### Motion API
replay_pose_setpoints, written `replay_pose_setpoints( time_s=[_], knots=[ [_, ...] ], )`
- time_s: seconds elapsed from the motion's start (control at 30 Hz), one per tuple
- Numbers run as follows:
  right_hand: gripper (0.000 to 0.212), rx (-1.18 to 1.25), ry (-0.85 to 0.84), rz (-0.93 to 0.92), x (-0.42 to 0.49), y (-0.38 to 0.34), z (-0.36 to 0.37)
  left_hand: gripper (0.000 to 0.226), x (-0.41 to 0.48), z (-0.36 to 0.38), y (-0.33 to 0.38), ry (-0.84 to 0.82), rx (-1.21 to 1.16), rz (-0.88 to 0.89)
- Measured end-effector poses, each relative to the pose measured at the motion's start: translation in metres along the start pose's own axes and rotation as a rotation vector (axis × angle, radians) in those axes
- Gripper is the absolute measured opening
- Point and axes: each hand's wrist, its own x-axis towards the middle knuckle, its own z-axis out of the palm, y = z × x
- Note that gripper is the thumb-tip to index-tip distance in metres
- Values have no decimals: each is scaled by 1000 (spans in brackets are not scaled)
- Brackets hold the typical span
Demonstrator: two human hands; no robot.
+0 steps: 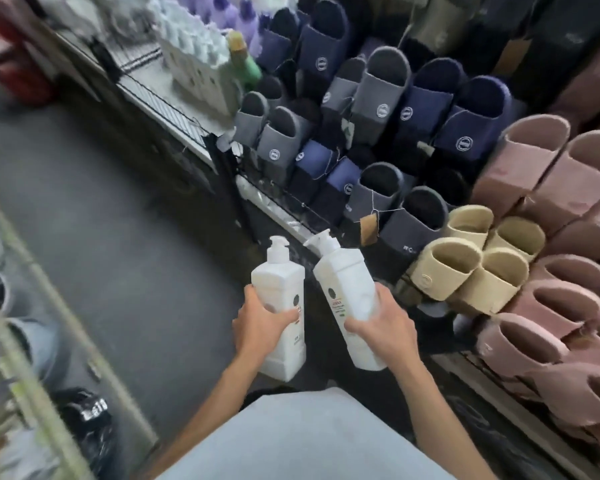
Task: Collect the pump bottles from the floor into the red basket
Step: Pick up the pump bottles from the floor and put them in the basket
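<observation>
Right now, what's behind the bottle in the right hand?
Behind the right-hand bottle stands a wire rack of dark slippers, with beige slippers beside them. The bottle and right hand hide whatever lies directly behind them.

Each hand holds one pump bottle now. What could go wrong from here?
1. The left hand grips the left bottle and the right hand grips the right bottle. No hand is free, so a slipping bottle could fall.
2. The bottles are close together and could knock.
3. The right bottle's pump looks near the slippers and a hanging tag, and it might snag them.
</observation>
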Motion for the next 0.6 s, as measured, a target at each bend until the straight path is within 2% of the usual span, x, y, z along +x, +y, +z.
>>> replay_pose_setpoints(
  time_s=[0.2,0.33,0.43,0.6],
  knots=[
    [69,-53,-123,-196,29,-61,33,71,3,-44,-39,223,-32,-184],
    [68,-105,-212,-312,39,-102,65,71,16,-83,-67,343,-61,-286],
    [68,-134,-277,-367,47,-134,88,71,34,-115,-85,394,-79,-308],
    [69,-158,-291,-426,54,-191,127,74,64,-171,-108,431,-100,-336]
  ],
)
